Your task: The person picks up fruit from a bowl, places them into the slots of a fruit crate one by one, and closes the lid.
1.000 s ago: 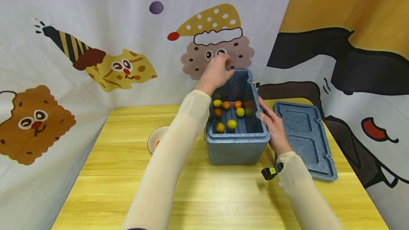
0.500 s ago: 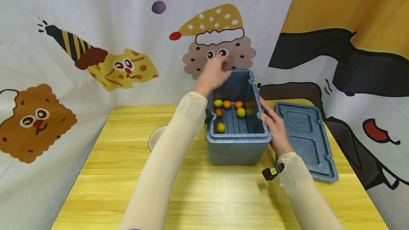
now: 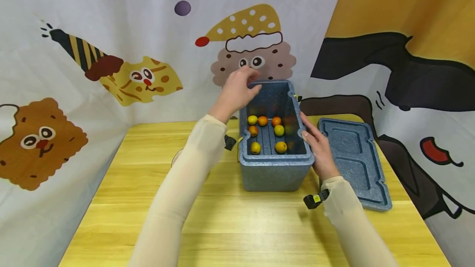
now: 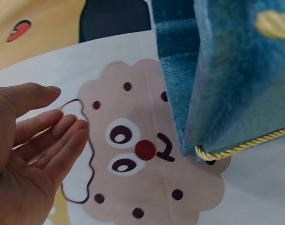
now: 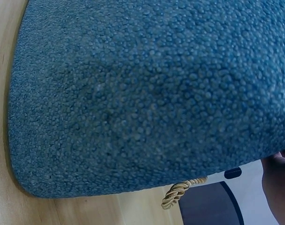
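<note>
A blue-grey foam box (image 3: 274,176) stands lidless on the table, with several small round yellow and orange fruits (image 3: 279,130) on its ribbed floor. Over the far left corner of the box rim hovers my left hand (image 3: 236,92), nothing in it. In the left wrist view its fingers (image 4: 69,150) are gently bent and apart from the thumb, beside the box wall (image 4: 227,84). My right hand (image 3: 322,151) holds the box's right side, thumb at the rim notch and fingers along the outer wall. The right wrist view shows mostly this wall (image 5: 147,103), with part of the hand (image 5: 279,187) at the edge.
The box's lid (image 3: 354,166) lies flat on the table to the right. A bowl (image 3: 176,158) on the left is almost wholly hidden by my left sleeve. Yellow rope (image 4: 250,145) hangs along the box's side. A printed cloth (image 3: 148,3) hangs behind the table.
My left hand has drawn left and slightly down, away from above the box. One yellow fruit has shifted from front middle to the box's front right. The right hand stays put.
</note>
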A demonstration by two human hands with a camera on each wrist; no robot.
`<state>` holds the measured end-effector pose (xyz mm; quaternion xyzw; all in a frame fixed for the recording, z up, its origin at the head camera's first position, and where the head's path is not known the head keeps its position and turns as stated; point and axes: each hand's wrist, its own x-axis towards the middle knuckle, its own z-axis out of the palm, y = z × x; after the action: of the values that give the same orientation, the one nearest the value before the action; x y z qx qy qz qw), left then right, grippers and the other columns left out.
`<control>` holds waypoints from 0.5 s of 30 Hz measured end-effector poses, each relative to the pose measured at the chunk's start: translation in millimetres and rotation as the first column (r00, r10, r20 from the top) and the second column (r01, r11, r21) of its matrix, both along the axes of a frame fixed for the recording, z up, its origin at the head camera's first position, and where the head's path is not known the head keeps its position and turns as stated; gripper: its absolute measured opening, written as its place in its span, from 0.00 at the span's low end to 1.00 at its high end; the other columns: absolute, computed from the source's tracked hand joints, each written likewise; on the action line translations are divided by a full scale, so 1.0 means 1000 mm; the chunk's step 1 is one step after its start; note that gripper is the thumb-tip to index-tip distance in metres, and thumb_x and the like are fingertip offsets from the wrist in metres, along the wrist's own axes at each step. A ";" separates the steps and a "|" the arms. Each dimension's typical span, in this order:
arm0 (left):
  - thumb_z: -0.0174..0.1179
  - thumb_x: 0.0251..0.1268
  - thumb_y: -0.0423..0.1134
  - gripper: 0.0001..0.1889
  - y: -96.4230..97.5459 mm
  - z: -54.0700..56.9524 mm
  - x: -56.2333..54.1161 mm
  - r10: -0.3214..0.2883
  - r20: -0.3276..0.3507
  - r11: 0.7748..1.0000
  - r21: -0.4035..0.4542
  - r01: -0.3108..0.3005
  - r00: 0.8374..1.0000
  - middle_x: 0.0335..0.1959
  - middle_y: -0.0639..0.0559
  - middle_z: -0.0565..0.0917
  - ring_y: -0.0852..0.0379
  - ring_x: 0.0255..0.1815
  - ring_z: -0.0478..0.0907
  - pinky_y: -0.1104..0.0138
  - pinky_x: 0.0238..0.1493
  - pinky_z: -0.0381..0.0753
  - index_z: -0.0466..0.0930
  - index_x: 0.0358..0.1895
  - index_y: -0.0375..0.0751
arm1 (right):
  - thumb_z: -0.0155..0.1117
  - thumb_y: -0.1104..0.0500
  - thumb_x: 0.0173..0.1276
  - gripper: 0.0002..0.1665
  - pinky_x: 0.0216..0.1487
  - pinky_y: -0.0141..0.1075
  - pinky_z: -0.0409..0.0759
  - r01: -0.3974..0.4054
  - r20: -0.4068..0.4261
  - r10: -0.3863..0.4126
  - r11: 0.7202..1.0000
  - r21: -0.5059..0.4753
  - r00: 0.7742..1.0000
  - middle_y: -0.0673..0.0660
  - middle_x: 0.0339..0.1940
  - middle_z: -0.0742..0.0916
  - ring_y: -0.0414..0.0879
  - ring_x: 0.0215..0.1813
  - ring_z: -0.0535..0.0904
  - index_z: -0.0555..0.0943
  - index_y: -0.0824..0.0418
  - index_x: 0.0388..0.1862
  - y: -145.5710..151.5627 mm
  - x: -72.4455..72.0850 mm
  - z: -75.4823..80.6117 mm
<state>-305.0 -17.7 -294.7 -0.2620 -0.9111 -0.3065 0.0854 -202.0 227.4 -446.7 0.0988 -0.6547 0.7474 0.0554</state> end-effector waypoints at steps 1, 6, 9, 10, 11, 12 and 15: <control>0.63 0.69 0.39 0.17 -0.004 -0.001 0.004 -0.007 -0.013 1.000 0.028 0.007 1.000 0.49 0.45 0.79 0.52 0.48 0.76 0.65 0.50 0.76 0.79 0.57 0.37 | 0.52 0.52 0.79 0.30 0.65 0.28 0.66 -0.001 0.000 0.001 1.000 0.001 1.000 0.47 0.78 0.62 0.45 0.77 0.52 0.63 0.49 0.77 0.000 0.000 0.000; 0.64 0.67 0.36 0.15 -0.028 -0.009 0.020 -0.021 -0.003 0.989 0.147 0.021 1.000 0.47 0.44 0.78 0.50 0.49 0.77 0.67 0.53 0.77 0.80 0.54 0.33 | 0.51 0.52 0.79 0.30 0.65 0.28 0.66 0.002 -0.007 -0.001 1.000 0.010 1.000 0.47 0.78 0.61 0.45 0.77 0.52 0.63 0.50 0.77 0.000 -0.002 0.002; 0.64 0.66 0.33 0.14 -0.040 -0.018 0.027 -0.025 -0.004 0.983 0.182 0.025 1.000 0.46 0.43 0.78 0.49 0.49 0.77 0.65 0.55 0.78 0.80 0.52 0.32 | 0.51 0.52 0.79 0.30 0.64 0.28 0.67 0.012 -0.006 -0.012 1.000 0.015 1.000 0.46 0.78 0.62 0.45 0.77 0.52 0.63 0.50 0.77 0.001 -0.002 0.002; 0.64 0.66 0.33 0.14 -0.044 -0.021 0.028 -0.026 -0.007 0.982 0.189 0.027 1.000 0.46 0.42 0.78 0.49 0.49 0.77 0.64 0.55 0.78 0.80 0.51 0.32 | 0.51 0.52 0.79 0.30 0.64 0.27 0.67 0.013 -0.003 -0.013 1.000 0.015 1.000 0.46 0.78 0.62 0.45 0.77 0.52 0.63 0.50 0.77 0.001 -0.002 0.003; 0.65 0.66 0.33 0.13 -0.048 -0.024 0.030 -0.026 -0.012 0.981 0.192 0.028 1.000 0.46 0.42 0.78 0.49 0.49 0.77 0.64 0.55 0.78 0.80 0.51 0.32 | 0.52 0.52 0.79 0.30 0.64 0.27 0.68 0.013 0.002 -0.014 1.000 0.014 1.000 0.46 0.78 0.62 0.45 0.77 0.52 0.63 0.50 0.77 0.001 -0.002 0.003; 0.65 0.66 0.32 0.13 -0.052 -0.028 0.031 -0.025 -0.018 0.980 0.196 0.028 1.000 0.46 0.42 0.78 0.49 0.49 0.77 0.64 0.55 0.78 0.80 0.51 0.32 | 0.52 0.52 0.79 0.30 0.64 0.28 0.68 0.012 0.006 -0.012 1.000 0.010 1.000 0.46 0.78 0.62 0.44 0.77 0.52 0.63 0.49 0.77 0.001 -0.001 0.002; 0.64 0.66 0.32 0.13 -0.063 -0.036 0.035 -0.032 -0.023 0.975 0.217 0.036 0.999 0.46 0.43 0.78 0.49 0.51 0.77 0.64 0.55 0.78 0.80 0.51 0.32 | 0.52 0.52 0.79 0.30 0.64 0.28 0.68 0.003 0.010 -0.003 1.000 0.000 1.000 0.46 0.78 0.62 0.44 0.77 0.52 0.63 0.50 0.77 0.000 0.000 0.002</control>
<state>-269.7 -80.2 -331.0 -0.2696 -0.8666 -0.4033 0.1169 -201.7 227.3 -444.9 0.0943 -0.6550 0.7478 0.0532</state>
